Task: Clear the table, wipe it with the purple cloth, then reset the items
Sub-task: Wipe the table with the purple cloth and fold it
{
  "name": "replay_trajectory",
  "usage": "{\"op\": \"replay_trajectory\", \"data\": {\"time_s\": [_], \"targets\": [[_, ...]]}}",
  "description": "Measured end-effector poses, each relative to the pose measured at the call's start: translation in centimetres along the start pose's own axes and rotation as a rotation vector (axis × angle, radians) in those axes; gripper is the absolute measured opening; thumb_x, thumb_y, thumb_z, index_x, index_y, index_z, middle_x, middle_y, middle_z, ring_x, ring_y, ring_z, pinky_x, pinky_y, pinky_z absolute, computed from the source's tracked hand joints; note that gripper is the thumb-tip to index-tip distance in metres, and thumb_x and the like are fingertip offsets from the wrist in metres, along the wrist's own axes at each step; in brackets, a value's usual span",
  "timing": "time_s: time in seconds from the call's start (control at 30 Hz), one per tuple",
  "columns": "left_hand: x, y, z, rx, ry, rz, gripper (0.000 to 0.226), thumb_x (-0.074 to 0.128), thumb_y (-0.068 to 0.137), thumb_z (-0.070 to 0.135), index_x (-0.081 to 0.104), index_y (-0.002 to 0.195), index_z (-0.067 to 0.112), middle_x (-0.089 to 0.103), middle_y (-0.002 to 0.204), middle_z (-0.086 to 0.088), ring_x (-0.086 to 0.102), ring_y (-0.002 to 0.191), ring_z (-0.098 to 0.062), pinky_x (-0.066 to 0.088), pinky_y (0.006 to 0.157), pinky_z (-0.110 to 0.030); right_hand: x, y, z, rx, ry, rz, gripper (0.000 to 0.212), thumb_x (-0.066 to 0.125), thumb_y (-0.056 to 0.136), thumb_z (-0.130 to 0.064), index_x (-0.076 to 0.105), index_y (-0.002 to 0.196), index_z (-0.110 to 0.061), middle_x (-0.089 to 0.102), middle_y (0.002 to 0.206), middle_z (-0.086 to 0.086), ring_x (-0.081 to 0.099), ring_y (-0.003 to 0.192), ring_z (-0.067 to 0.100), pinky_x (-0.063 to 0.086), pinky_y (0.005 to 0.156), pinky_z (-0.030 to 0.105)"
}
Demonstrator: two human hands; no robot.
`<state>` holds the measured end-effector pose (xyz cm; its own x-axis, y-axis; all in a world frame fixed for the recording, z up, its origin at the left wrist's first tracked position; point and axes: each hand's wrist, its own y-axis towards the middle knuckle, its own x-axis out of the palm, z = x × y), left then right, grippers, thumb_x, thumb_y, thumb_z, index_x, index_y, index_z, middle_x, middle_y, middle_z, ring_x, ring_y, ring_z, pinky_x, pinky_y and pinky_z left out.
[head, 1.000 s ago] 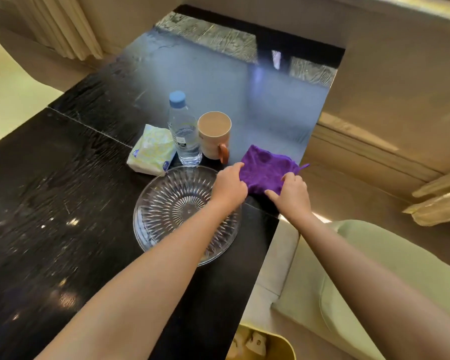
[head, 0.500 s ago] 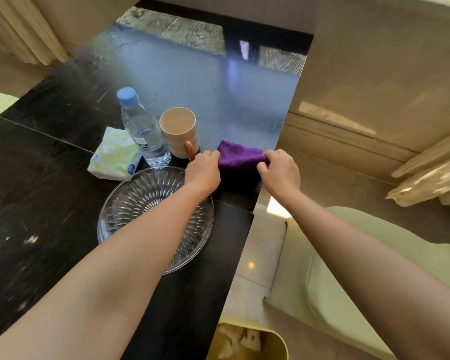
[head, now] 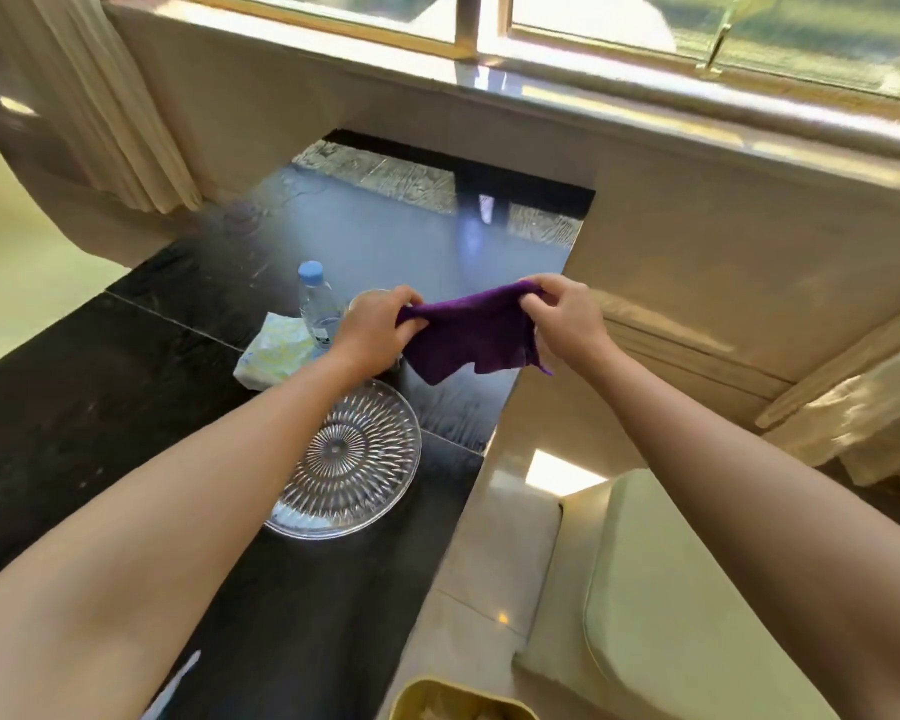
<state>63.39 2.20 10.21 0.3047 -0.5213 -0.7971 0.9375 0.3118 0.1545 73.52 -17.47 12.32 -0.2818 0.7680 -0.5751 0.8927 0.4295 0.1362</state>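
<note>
The purple cloth point(head: 471, 332) hangs in the air above the black table point(head: 100, 407), stretched between both hands. My left hand point(head: 372, 330) pinches its left corner and my right hand point(head: 565, 317) pinches its right corner. Below my left forearm a clear glass plate point(head: 365, 454) lies on the table. Behind it stand a water bottle with a blue cap point(head: 315, 304) and a tissue pack point(head: 274, 350). Only the rim of a beige cup point(head: 362, 296) shows behind my left hand.
A pale green chair point(head: 671, 589) stands right of the table over a tiled floor. A yellow bin point(head: 458, 698) sits at the bottom edge. A window sill point(head: 541, 90) runs along the far wall, with curtains point(head: 89, 96) at the left.
Both hands gripped the purple cloth on the table near the cup, then lifted it off the surface and spread it between them. The camera view tilted upward.
</note>
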Motion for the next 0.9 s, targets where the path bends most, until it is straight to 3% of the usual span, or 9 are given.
{"op": "replay_trajectory", "data": {"time_s": [0.07,0.17,0.37,0.5,0.63,0.73,0.9], "targets": [[-3.3,-1.5,0.9,-0.004,-0.013,0.015,0.023,0.059,0.09,0.019,0.063,0.109,0.007,0.068,0.104,-0.015,0.06,0.095,-0.029,0.043,0.08,-0.033,-0.9,-0.6,-2.5,-0.056,0.008,-0.03,0.022,0.053,0.085,-0.01,0.069,0.1,-0.012,0.066,0.088,-0.001,0.059,0.083,0.014,0.045,0.071,0.01],[-8.8,-4.0,2.4,0.013,0.009,0.033,0.021,0.062,0.088,0.019,0.065,0.107,0.011,0.068,0.1,-0.009,0.059,0.088,-0.019,0.044,0.076,-0.028,-1.8,-1.6,-6.7,-0.139,0.011,-0.074,0.022,0.053,0.088,-0.012,0.068,0.104,-0.011,0.069,0.095,0.006,0.062,0.088,0.019,0.049,0.082,0.028],[-20.0,-11.4,3.9,-0.014,0.083,0.047,0.025,0.073,0.079,0.018,0.068,0.104,0.014,0.068,0.093,-0.002,0.058,0.08,-0.01,0.042,0.068,-0.013,-2.1,-4.7,-15.5,-0.364,0.004,-0.231,0.021,0.051,0.092,-0.01,0.065,0.106,-0.005,0.068,0.098,0.013,0.062,0.095,0.03,0.049,0.092,0.046],[-26.3,-18.8,3.2,-0.122,0.059,0.008,0.023,0.073,0.078,0.016,0.066,0.098,0.026,0.066,0.083,0.009,0.061,0.068,0.001,0.047,0.063,-0.012,0.9,-7.1,-20.7,-0.415,0.037,-0.452,0.023,0.05,0.092,-0.009,0.065,0.11,-0.005,0.067,0.108,0.018,0.06,0.096,0.026,0.048,0.095,0.043],[-30.2,-26.7,0.5,-0.298,0.014,0.004,0.02,0.07,0.082,0.015,0.065,0.1,0.022,0.064,0.081,0.01,0.059,0.066,-0.003,0.05,0.058,-0.015,6.9,-10.0,-24.8,-0.482,0.068,-0.67,0.023,0.05,0.093,-0.005,0.064,0.111,-0.007,0.065,0.104,0.015,0.056,0.09,0.019,0.049,0.081,0.033],[-31.9,-32.8,-2.2,-0.424,0.002,0.037,0.016,0.067,0.084,0.015,0.066,0.099,0.021,0.066,0.084,0.007,0.063,0.064,0.002,0.051,0.055,-0.011,12.3,-12.7,-27.3,-0.51,0.06,-0.821,0.023,0.052,0.092,-0.004,0.064,0.112,-0.004,0.062,0.092,0.012,0.055,0.073,0.015,0.046,0.068,0.023],[-32.7,-42.8,-6.8,-0.662,-0.083,0.148,0.02,0.066,0.085,0.008,0.065,0.104,0.013,0.068,0.091,0.0,0.07,0.078,-0.017,0.06,0.071,-0.029,21.6,-18.0,-30.5,-0.584,0.007,-1.0,0.019,0.057,0.09,-0.01,0.068,0.105,-0.006,0.06,0.074,0.008,0.051,0.06,0.011,0.041,0.053,0.02]]}}
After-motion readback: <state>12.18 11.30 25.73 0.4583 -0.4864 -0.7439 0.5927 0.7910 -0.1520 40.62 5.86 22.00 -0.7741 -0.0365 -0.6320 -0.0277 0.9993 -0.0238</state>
